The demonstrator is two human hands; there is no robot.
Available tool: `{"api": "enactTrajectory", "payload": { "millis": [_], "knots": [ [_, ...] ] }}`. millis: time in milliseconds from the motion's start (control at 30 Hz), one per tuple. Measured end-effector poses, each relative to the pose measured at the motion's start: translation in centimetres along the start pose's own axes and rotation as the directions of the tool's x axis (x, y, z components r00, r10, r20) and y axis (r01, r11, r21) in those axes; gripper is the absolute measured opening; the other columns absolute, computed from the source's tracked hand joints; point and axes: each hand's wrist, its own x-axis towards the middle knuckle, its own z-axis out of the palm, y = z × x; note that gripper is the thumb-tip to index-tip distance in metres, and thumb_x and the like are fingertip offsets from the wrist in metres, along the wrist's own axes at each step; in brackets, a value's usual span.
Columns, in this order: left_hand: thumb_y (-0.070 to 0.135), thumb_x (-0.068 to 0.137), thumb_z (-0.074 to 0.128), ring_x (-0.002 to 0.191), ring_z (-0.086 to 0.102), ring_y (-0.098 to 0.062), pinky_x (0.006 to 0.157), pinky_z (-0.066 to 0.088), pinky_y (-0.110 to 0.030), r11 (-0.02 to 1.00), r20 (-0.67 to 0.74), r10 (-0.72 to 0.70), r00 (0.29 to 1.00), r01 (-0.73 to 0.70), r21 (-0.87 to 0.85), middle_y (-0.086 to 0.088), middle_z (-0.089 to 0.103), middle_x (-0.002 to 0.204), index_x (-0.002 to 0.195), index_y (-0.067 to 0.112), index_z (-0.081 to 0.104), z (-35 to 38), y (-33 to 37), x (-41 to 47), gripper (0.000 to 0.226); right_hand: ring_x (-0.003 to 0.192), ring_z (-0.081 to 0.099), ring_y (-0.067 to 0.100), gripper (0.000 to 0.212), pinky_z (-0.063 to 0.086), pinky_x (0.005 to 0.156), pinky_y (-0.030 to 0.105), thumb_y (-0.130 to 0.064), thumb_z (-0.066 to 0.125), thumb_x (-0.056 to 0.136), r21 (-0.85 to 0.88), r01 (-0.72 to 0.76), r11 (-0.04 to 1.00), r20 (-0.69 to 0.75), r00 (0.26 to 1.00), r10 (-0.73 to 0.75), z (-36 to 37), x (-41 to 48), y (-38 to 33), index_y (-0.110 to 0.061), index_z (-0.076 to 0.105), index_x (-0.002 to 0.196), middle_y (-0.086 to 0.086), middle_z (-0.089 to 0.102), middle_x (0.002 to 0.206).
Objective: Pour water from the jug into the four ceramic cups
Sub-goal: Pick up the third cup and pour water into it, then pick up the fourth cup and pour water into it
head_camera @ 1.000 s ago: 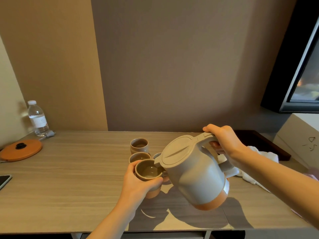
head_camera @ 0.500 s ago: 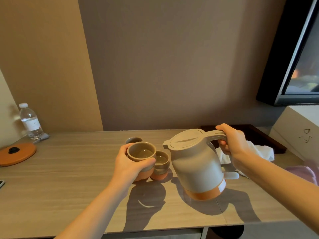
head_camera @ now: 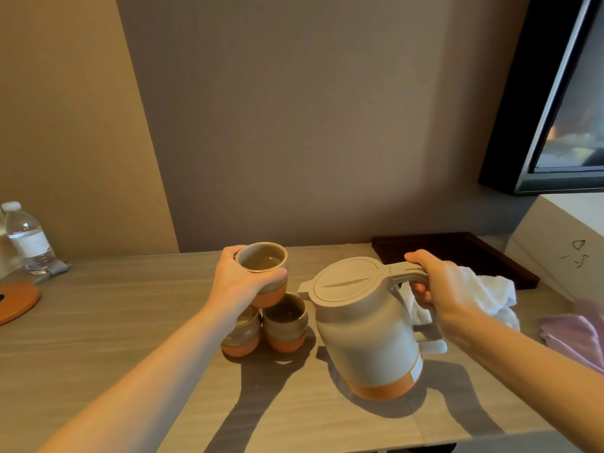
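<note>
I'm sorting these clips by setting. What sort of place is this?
Probably a hotel room: a desk against a plain wall carries an electric jug, matching ceramic cups, a small water bottle and a dark tray, with a wall-mounted screen to the right.

Both bare forearms are reaching forward from the lower corners. The left hand (head_camera: 240, 282) is curling its fingers and thumb around a cup (head_camera: 263, 271), holding it raised and upright. The right hand (head_camera: 439, 287) is closing its grip over the handle of the jug (head_camera: 366, 325), knuckles up, wrist bent slightly, thumb pointing along the handle's top.
</note>
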Motion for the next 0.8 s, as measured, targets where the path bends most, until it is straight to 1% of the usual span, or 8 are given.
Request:
{"api": "enactTrajectory", "payload": {
  "millis": [133,233,333,400,567,633,700,800],
  "knots": [
    [0.035,0.064,0.088,0.111,0.046,-0.02,0.082,0.051,-0.036,0.994,0.032,-0.056,0.998,0.053,0.093,0.002,0.047,0.12,0.131,0.029,0.037,1.2,-0.3,2.3,0.085,0.047,0.037,0.015,0.043,0.034,0.054,0.026,-0.032,0.058,0.087,-0.013,0.008,1.0,0.017,1.0,-0.008,0.2,0.4,-0.2,-0.009,0.061,0.05,0.004,0.042,0.043],
    [0.04,0.064,0.088,0.112,0.047,-0.024,0.088,0.053,-0.046,0.985,0.046,-0.104,0.994,0.097,0.14,0.0,0.047,0.122,0.131,0.029,0.034,2.0,-0.7,4.0,0.087,0.047,0.037,0.015,0.047,0.035,0.056,0.027,-0.031,0.058,0.088,-0.013,0.001,1.0,0.012,1.0,0.0,0.1,0.8,-0.1,-0.012,0.062,0.045,0.004,0.042,0.043],
    [0.034,0.069,0.086,0.11,0.045,-0.023,0.082,0.046,-0.039,0.987,0.063,-0.118,0.991,0.11,0.118,-0.003,0.045,0.122,0.135,0.024,0.032,3.0,-0.8,5.1,0.086,0.047,0.037,0.015,0.058,0.035,0.057,0.028,-0.031,0.056,0.089,-0.016,0.002,1.0,0.021,1.0,-0.001,0.0,1.2,0.1,-0.018,0.058,0.032,0.003,0.041,0.041],
    [0.032,0.07,0.085,0.108,0.045,-0.022,0.078,0.041,-0.037,0.987,0.076,-0.121,0.99,0.112,0.111,-0.003,0.044,0.121,0.136,0.023,0.031,3.7,-1.1,5.9,0.085,0.048,0.037,0.015,0.061,0.035,0.057,0.027,-0.031,0.056,0.089,-0.018,0.008,1.0,0.019,1.0,-0.008,0.1,1.4,0.2,-0.018,0.056,0.03,0.002,0.041,0.04],
    [0.034,0.07,0.085,0.108,0.047,-0.023,0.081,0.046,-0.037,0.969,0.099,-0.117,0.988,0.092,0.228,-0.004,0.045,0.123,0.135,0.022,0.031,5.0,-2.0,7.7,0.085,0.046,0.035,0.014,0.063,0.034,0.054,0.027,-0.028,0.054,0.09,-0.048,0.038,0.998,0.018,0.999,-0.037,-0.2,2.1,0.5,-0.018,0.054,0.028,0.001,0.039,0.038],
    [0.038,0.067,0.086,0.11,0.048,-0.024,0.085,0.051,-0.039,0.951,0.126,-0.122,0.985,0.079,0.299,-0.004,0.046,0.121,0.132,0.022,0.032,5.3,-2.7,8.5,0.086,0.045,0.035,0.014,0.064,0.035,0.053,0.025,-0.028,0.054,0.091,-0.083,0.07,0.994,0.013,0.998,-0.069,-0.3,2.3,0.6,-0.019,0.052,0.028,0.001,0.039,0.039],
    [0.046,0.057,0.088,0.112,0.048,-0.026,0.089,0.052,-0.046,0.933,0.136,-0.144,0.98,0.089,0.348,-0.004,0.047,0.12,0.125,0.025,0.034,5.4,-3.3,9.0,0.09,0.045,0.036,0.014,0.065,0.036,0.054,0.025,-0.028,0.054,0.091,-0.118,0.103,0.988,0.002,0.995,-0.104,-0.3,2.5,0.8,-0.02,0.049,0.027,0.0,0.039,0.037],
    [0.054,0.045,0.087,0.108,0.054,-0.027,0.084,0.056,-0.05,0.898,0.161,-0.172,0.972,0.088,0.431,-0.005,0.053,0.113,0.122,0.022,0.038,5.5,-4.0,9.7,0.097,0.046,0.037,0.014,0.064,0.036,0.054,0.027,-0.029,0.052,0.091,-0.145,0.125,0.981,0.02,0.992,-0.124,-0.1,3.0,1.1,-0.021,0.048,0.028,-0.005,0.038,0.035]
  ]
}}
